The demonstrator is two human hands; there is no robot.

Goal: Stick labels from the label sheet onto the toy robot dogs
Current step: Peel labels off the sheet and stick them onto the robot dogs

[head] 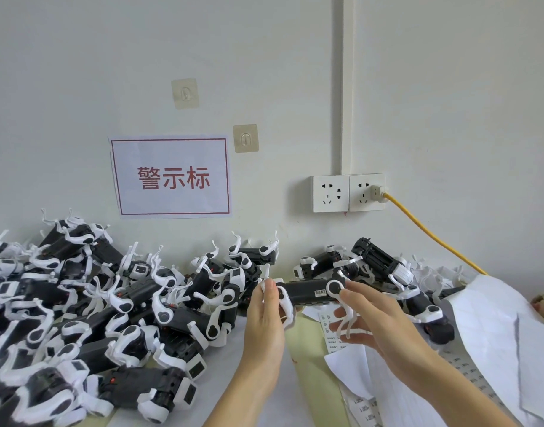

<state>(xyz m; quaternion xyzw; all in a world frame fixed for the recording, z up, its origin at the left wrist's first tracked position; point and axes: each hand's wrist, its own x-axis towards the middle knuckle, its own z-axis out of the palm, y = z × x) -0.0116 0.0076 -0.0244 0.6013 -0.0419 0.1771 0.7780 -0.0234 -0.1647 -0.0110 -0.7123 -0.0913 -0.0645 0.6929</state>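
The scene is evenly and brightly lit; no light source is shown. Only soft shadows are cast below the wall sign (169, 177). No glare is noted. Straight lines right of it are bowed by wide-angle distortion. Slight blur is seen throughout.

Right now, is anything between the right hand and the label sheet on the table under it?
Partly. The right hand hovers over the label sheet, but a white leg of the held toy dog hangs between its fingers and the sheet. Loose white paper covers the sheet's near part.
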